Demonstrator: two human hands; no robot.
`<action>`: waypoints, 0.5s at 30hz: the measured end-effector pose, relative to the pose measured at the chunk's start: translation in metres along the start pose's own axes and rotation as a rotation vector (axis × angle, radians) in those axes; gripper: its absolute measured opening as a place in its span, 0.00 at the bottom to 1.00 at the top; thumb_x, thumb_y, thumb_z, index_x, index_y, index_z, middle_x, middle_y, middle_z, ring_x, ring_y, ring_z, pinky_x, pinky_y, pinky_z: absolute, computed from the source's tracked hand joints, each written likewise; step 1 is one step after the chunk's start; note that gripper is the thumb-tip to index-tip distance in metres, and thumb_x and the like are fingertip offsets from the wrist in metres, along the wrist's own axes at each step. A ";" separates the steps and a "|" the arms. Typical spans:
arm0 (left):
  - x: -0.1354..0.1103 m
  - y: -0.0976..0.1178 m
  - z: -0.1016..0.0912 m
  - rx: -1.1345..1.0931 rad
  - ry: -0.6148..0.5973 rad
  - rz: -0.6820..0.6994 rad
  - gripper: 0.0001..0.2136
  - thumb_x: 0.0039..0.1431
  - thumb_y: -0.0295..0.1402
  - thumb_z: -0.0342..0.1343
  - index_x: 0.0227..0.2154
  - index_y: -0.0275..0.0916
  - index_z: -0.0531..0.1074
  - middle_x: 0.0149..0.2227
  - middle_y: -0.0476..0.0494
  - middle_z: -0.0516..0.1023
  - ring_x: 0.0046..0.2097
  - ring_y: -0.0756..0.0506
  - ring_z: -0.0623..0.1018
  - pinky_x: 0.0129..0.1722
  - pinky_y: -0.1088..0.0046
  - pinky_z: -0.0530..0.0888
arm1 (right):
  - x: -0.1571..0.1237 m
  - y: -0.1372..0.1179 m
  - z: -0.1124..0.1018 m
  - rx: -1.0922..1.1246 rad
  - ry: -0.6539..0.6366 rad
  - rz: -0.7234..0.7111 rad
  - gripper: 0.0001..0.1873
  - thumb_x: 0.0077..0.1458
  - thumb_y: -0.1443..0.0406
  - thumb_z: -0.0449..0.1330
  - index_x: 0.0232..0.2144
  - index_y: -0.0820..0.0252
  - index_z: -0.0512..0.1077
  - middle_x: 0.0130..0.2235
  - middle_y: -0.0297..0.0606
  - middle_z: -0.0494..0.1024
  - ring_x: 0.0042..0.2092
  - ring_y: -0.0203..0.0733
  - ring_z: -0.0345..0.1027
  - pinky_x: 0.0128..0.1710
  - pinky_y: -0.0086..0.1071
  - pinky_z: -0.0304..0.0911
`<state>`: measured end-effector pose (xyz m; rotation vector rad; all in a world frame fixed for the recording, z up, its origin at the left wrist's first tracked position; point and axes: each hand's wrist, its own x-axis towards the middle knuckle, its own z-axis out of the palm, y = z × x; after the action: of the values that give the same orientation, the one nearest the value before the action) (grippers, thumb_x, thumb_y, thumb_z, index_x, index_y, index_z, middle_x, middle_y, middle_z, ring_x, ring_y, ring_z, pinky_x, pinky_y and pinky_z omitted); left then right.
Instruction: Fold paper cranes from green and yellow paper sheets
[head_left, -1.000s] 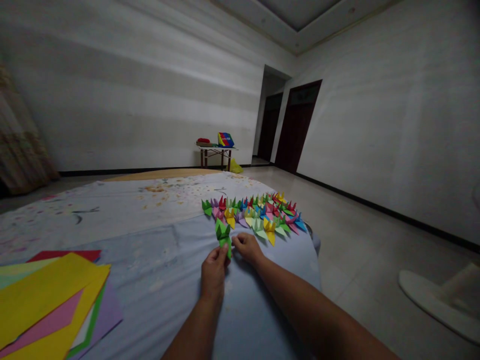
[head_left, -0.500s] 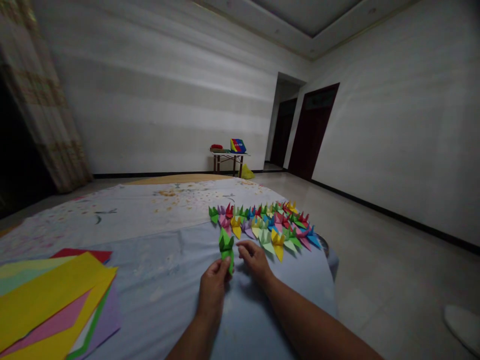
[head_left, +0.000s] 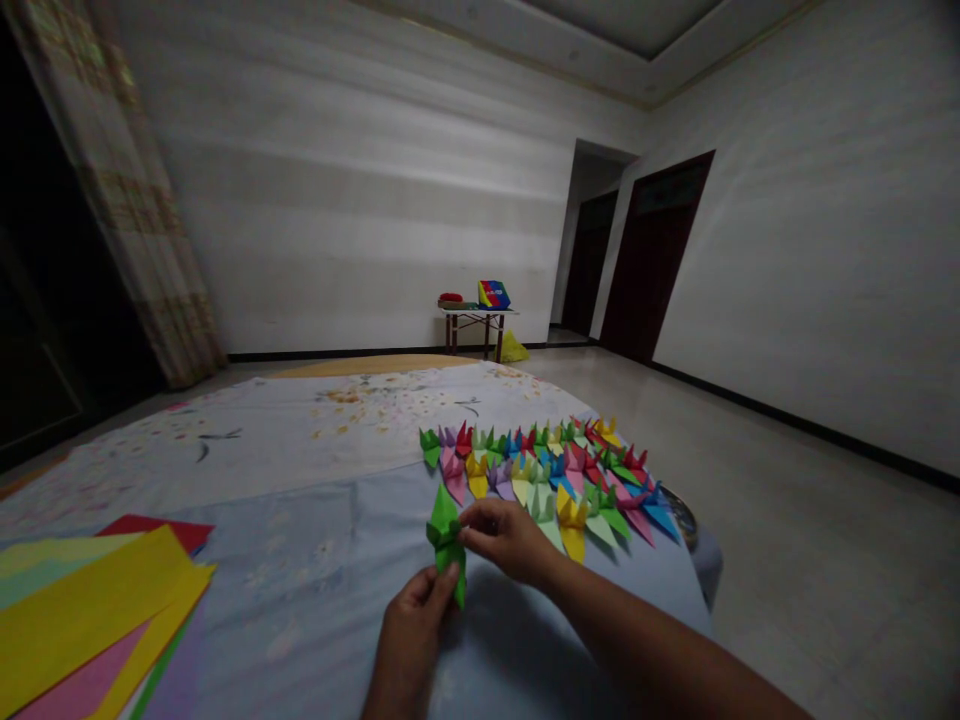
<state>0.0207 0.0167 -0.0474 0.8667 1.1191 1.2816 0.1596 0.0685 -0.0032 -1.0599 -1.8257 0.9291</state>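
Observation:
A green origami crane (head_left: 445, 535) is held above the blue part of the tablecloth. My left hand (head_left: 420, 610) pinches its lower end between thumb and fingers. From the right, my right hand (head_left: 506, 540) has thumb and forefinger closed on the crane's side, near its middle. Just beyond my right hand stand several rows of folded paper cranes (head_left: 540, 470) in green, red, yellow, pink, blue and purple. A yellow crane (head_left: 572, 522) is among the nearest of them.
Coloured paper sheets (head_left: 90, 620) lie in a loose pile at the table's left. The round table's cloth (head_left: 300, 540) is blue in front and floral white behind. Something round, partly hidden, sits beyond the right edge. A small table (head_left: 480, 313) stands by the far wall.
My right hand has moved left onto the green crane and now grips its side. The crane's upper part looks spread wider. The whole view has shifted slightly.

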 end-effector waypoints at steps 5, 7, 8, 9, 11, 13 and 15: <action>-0.002 0.001 -0.001 0.031 0.008 -0.029 0.20 0.39 0.51 0.62 0.25 0.35 0.75 0.22 0.49 0.73 0.24 0.51 0.69 0.24 0.77 0.64 | 0.030 -0.010 -0.028 -0.075 -0.044 -0.027 0.06 0.48 0.65 0.57 0.26 0.63 0.72 0.22 0.31 0.69 0.23 0.31 0.58 0.23 0.24 0.52; -0.002 0.003 -0.002 0.048 0.023 -0.042 0.22 0.37 0.52 0.62 0.28 0.36 0.76 0.26 0.44 0.76 0.28 0.48 0.73 0.28 0.75 0.67 | 0.056 -0.011 -0.051 -0.230 0.085 -0.049 0.07 0.49 0.65 0.57 0.27 0.63 0.72 0.23 0.31 0.71 0.24 0.31 0.60 0.24 0.24 0.53; -0.002 0.003 -0.002 0.060 0.026 -0.055 0.23 0.36 0.52 0.62 0.28 0.35 0.76 0.27 0.43 0.77 0.29 0.47 0.73 0.30 0.74 0.68 | 0.071 -0.010 -0.064 -0.340 0.145 -0.033 0.07 0.50 0.64 0.56 0.28 0.62 0.73 0.24 0.31 0.72 0.25 0.32 0.61 0.25 0.24 0.54; -0.001 0.004 -0.003 0.072 0.026 -0.069 0.24 0.35 0.53 0.63 0.28 0.35 0.76 0.27 0.42 0.77 0.29 0.47 0.74 0.31 0.74 0.69 | 0.087 -0.007 -0.077 -0.387 0.192 -0.022 0.07 0.50 0.65 0.56 0.29 0.62 0.73 0.25 0.32 0.73 0.26 0.32 0.62 0.27 0.25 0.55; -0.001 0.005 -0.003 0.094 0.021 -0.090 0.25 0.34 0.54 0.62 0.27 0.35 0.76 0.26 0.42 0.77 0.29 0.46 0.74 0.31 0.72 0.70 | 0.118 0.004 -0.101 -0.456 0.256 0.005 0.07 0.50 0.66 0.56 0.31 0.62 0.73 0.27 0.33 0.74 0.28 0.34 0.64 0.29 0.26 0.56; 0.000 0.006 -0.003 0.122 0.018 -0.099 0.26 0.33 0.55 0.62 0.26 0.34 0.76 0.25 0.42 0.77 0.28 0.46 0.74 0.31 0.72 0.70 | 0.144 0.018 -0.119 -0.532 0.301 0.045 0.08 0.50 0.68 0.56 0.32 0.63 0.74 0.29 0.36 0.75 0.31 0.36 0.65 0.31 0.27 0.56; -0.002 0.007 -0.002 0.154 0.020 -0.106 0.27 0.32 0.57 0.61 0.24 0.34 0.76 0.25 0.42 0.77 0.28 0.46 0.74 0.31 0.72 0.71 | 0.164 0.034 -0.130 -0.605 0.315 0.084 0.08 0.49 0.69 0.57 0.32 0.62 0.74 0.31 0.37 0.76 0.33 0.37 0.66 0.34 0.28 0.56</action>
<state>0.0166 0.0159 -0.0408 0.8976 1.2754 1.1299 0.2339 0.2552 0.0646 -1.5568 -1.8374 0.2173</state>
